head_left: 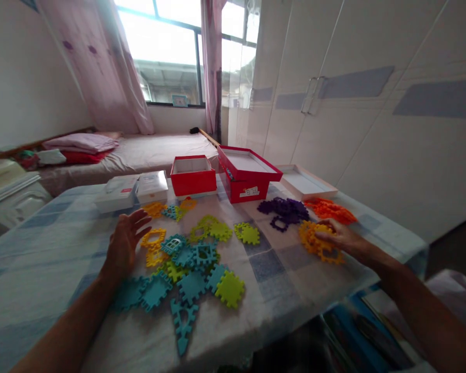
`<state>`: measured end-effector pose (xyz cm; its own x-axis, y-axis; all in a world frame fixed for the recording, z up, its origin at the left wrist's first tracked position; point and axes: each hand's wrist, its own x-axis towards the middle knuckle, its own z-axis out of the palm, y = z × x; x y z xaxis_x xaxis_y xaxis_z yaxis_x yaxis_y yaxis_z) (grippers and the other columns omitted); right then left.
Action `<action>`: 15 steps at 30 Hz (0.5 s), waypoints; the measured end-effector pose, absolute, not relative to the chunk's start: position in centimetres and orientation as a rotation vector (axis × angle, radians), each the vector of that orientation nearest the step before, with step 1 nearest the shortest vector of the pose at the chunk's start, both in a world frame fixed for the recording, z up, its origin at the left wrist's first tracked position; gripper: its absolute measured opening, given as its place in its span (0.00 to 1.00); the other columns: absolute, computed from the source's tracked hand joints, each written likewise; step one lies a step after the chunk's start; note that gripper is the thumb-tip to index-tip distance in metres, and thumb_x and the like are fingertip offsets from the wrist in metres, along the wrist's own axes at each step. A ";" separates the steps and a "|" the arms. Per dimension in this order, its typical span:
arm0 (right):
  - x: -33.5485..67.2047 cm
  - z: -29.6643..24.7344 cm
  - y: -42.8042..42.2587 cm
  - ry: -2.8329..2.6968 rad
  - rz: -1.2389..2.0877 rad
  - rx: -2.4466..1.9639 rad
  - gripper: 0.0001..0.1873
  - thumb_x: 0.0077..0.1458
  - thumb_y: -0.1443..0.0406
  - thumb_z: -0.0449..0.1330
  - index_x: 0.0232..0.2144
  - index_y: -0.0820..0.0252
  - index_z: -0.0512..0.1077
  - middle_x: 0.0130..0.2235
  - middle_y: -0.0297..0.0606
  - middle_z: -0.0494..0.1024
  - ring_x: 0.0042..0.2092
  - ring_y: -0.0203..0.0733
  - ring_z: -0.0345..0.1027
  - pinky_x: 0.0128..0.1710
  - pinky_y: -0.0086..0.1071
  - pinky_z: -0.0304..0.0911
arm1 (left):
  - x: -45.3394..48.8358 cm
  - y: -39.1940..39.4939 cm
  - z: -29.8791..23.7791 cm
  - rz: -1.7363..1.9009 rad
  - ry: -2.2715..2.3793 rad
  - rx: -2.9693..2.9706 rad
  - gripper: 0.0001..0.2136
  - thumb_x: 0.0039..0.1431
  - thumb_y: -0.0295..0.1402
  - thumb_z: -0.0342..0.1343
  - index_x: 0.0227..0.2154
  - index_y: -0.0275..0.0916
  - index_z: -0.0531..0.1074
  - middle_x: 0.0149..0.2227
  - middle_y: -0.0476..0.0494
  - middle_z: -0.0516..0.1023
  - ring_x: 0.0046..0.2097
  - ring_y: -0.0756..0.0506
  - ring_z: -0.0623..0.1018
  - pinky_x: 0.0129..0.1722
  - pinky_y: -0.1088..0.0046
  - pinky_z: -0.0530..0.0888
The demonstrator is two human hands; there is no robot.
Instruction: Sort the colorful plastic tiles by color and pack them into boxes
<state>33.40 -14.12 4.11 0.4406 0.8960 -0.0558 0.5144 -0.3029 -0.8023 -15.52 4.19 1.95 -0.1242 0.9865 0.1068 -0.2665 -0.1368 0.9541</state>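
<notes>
My left hand [125, 242] is held above the table with its fingers apart and nothing in it. Just right of it are yellow frame-shaped building tiles [154, 238]. My right hand [336, 235] is closed on a yellow toothed building tile [309, 232] at the pile of yellow pieces on the right. Its fingertips are partly hidden. Between my hands lies a loose heap of teal tiles [191, 286] and lime green tiles [230, 289]. Purple tiles [285, 210] and orange tiles [333, 210] form separate piles behind my right hand.
A red open box [193, 182] and a red box with a tilted lid [248, 187] stand at the back. White boxes [152, 186] are to their left, a shallow white tray [306, 182] to their right. A checked cloth [266, 267] covers the table.
</notes>
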 end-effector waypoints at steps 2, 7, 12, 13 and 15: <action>33.6 3.2 -13.8 -1.187 0.558 -2.015 0.25 0.43 0.50 0.61 0.41 0.58 0.70 0.42 0.48 0.76 0.41 0.53 0.72 0.39 0.43 0.67 | -15.6 4.1 2.0 1.498 1.040 1.029 0.19 0.56 0.50 0.48 0.37 0.41 0.72 0.45 0.48 0.75 0.49 0.43 0.72 0.43 0.69 0.71; 33.1 1.9 -13.8 -1.228 0.277 -2.053 0.26 0.49 0.48 0.53 0.43 0.61 0.69 0.47 0.47 0.73 0.47 0.51 0.68 0.48 0.44 0.63 | -15.6 4.2 2.0 1.470 1.054 1.069 0.21 0.55 0.52 0.47 0.38 0.40 0.71 0.45 0.46 0.74 0.49 0.42 0.71 0.43 0.68 0.70; 31.8 2.7 -15.0 -1.081 0.127 -2.066 0.27 0.54 0.48 0.46 0.46 0.59 0.66 0.51 0.50 0.69 0.53 0.54 0.63 0.53 0.47 0.58 | -15.6 4.2 1.7 1.489 1.058 1.080 0.24 0.51 0.55 0.49 0.38 0.41 0.72 0.45 0.44 0.74 0.47 0.43 0.72 0.43 0.66 0.70; 31.5 3.1 -15.1 -1.070 0.054 -2.065 0.26 0.55 0.48 0.45 0.46 0.57 0.65 0.52 0.51 0.68 0.54 0.56 0.62 0.55 0.48 0.56 | -15.7 4.2 1.5 1.501 1.070 1.092 0.24 0.50 0.56 0.49 0.38 0.40 0.72 0.45 0.43 0.74 0.46 0.43 0.73 0.42 0.67 0.71; 30.7 4.0 -15.1 -1.077 -0.071 -2.042 0.24 0.55 0.47 0.45 0.47 0.52 0.64 0.54 0.51 0.66 0.56 0.58 0.59 0.55 0.50 0.55 | -15.7 4.3 1.2 1.526 1.133 1.158 0.25 0.50 0.56 0.47 0.38 0.39 0.71 0.43 0.42 0.74 0.43 0.44 0.74 0.40 0.68 0.72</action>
<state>30.71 -15.08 3.97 0.6344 0.6672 0.3905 0.7129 -0.3095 -0.6293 -15.72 4.26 1.23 -0.1735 0.9700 0.1703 -0.1176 -0.1921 0.9743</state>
